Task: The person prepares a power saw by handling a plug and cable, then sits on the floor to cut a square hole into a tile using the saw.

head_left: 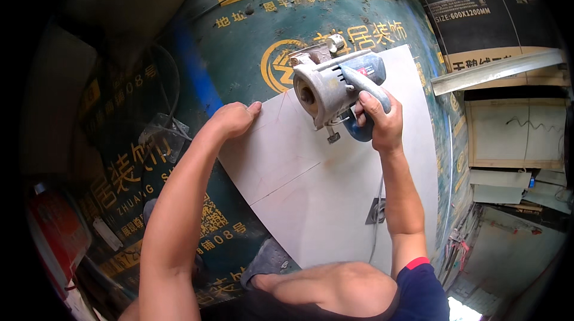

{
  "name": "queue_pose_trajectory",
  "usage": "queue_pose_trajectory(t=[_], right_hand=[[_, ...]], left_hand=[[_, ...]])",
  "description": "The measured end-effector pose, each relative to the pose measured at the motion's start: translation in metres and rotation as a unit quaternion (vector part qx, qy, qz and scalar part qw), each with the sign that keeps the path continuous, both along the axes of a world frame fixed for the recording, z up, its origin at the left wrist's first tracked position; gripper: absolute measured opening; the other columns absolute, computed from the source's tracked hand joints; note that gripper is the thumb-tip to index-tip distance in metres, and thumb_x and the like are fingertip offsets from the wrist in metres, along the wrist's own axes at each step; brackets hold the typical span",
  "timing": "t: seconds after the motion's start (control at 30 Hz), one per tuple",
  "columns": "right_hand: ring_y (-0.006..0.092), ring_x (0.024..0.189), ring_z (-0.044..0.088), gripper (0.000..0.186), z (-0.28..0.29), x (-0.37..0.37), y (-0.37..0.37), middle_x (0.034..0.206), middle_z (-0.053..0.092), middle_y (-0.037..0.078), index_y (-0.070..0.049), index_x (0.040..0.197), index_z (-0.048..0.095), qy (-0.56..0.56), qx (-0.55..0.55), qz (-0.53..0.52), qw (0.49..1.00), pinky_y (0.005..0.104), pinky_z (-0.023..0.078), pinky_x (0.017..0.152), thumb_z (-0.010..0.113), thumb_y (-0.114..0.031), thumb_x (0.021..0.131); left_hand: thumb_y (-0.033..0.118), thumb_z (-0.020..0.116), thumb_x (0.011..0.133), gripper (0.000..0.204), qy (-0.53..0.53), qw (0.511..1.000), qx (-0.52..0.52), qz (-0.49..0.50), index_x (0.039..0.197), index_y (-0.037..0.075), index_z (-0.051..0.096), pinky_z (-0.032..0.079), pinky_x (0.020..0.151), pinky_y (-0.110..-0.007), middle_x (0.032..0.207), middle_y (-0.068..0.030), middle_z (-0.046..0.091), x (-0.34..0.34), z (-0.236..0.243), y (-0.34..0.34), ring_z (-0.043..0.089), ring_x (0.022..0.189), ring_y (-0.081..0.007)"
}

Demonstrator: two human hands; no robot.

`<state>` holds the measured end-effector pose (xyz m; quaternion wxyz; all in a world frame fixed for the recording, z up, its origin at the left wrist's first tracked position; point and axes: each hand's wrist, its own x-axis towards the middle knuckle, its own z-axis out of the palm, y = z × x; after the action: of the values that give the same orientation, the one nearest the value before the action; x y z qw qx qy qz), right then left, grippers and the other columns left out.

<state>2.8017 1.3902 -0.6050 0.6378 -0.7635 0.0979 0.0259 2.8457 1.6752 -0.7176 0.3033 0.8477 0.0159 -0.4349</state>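
Observation:
A large white board [286, 213] with faint pencil and red lines lies on a green floor covering printed in yellow. My right hand [383, 119] grips the handle of a grey and blue power saw [323, 90], which is held over the board's upper part. My left hand [236, 119] has its fingers curled at the board's left edge, thumb pointing along it. A grey cord [375, 243] runs down over the board below the saw, across a small dark square [371, 216]. My bent leg and sandalled foot [269, 267] show at the bottom.
A long metal profile [496, 71] rests at the right beside black printed boxes [478, 16]. Paler panels [514, 132] stack below them. A red container [57, 237] stands at lower left, and a loose cable [173, 90] with a clear plastic piece [164, 135] lies left of the board.

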Motion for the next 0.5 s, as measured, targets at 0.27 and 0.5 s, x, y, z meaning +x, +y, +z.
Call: queue_pose_trajectory(t=[0.27, 0.5], right_hand=[[0.0059, 0.057, 0.052, 0.031, -0.016, 0.002, 0.015, 0.071, 0.060, 0.003, 0.001, 0.093, 0.064, -0.004, -0.022, 0.013, 1.000, 0.0201, 0.041, 0.053, 0.071, -0.029, 0.088], [0.0061, 0.057, 0.052, 0.031, -0.019, 0.005, 0.020, 0.070, 0.060, 0.002, 0.001, 0.093, 0.064, -0.005, -0.036, 0.012, 0.999, 0.0204, 0.042, 0.054, 0.071, -0.029, 0.088]], left_hand=[[0.052, 0.033, 0.101, 0.064, 0.012, 1.000, -0.025, 0.007, 0.113, -0.002, 0.067, 0.040, 0.102, -0.044, 0.128, -0.0226, 0.059, 0.002, -0.007, 0.002, 0.053, 0.121, -0.0389], [0.054, 0.035, 0.100, 0.065, 0.027, 0.999, -0.045, 0.013, 0.116, -0.001, 0.066, 0.040, 0.102, -0.042, 0.125, -0.0209, 0.062, 0.004, -0.012, 0.005, 0.055, 0.120, -0.0372]])
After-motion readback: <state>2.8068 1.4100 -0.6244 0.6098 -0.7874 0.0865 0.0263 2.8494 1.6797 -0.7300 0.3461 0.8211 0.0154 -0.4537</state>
